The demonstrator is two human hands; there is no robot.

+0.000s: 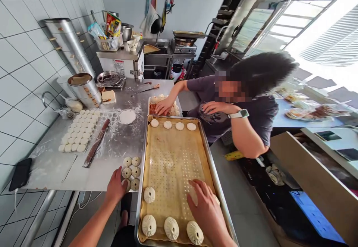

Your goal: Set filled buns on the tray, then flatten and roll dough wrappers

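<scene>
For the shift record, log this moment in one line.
left hand: at round pleated white buns, grey metal table; right hand: over pleated white bun, tan-lined rectangular metal tray; co-worker's hand: at reddish filling, white tray

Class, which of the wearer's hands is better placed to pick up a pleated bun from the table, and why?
Probably the left hand: it is right at the pleated buns on the steel table. The right hand is farther away, over the lined tray.

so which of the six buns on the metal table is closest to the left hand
The bun at the near end of the left column: the left hand hides more of it than of any other.
</scene>
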